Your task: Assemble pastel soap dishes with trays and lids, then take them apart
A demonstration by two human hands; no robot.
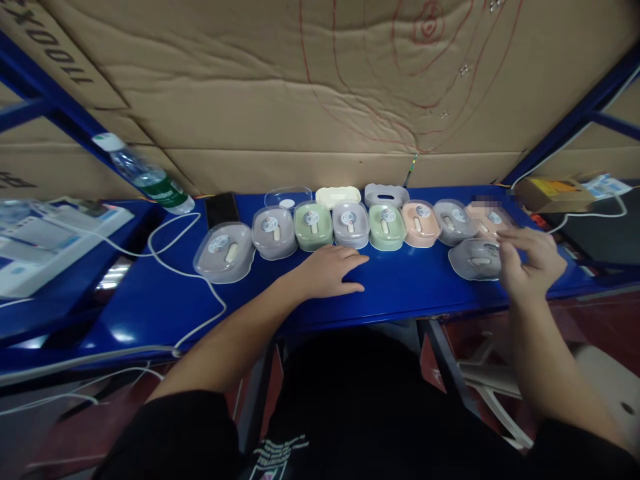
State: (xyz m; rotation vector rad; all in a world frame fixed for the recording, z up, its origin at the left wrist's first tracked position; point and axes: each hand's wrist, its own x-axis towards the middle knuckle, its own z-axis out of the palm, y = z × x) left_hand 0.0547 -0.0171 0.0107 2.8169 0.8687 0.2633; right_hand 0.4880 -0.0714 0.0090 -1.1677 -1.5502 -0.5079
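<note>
left hand (334,272) flat, fingers spread, released; right hand (533,263) curled, grip unclear, near gray container (475,260).

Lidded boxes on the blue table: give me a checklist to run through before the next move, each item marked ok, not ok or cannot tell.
1. Left hand free: ok, fingers spread, nothing visible in it.
2. Right hand free: cannot tell, its fingertips overlap the right-end peach box in view.
3. All boxes in one row: not ok, one grey box sits in front at the right.
4. White cable clear of the leftmost grey box: cannot tell, it runs close by its edge.
5. Bottle capped: ok, white cap on.
</note>
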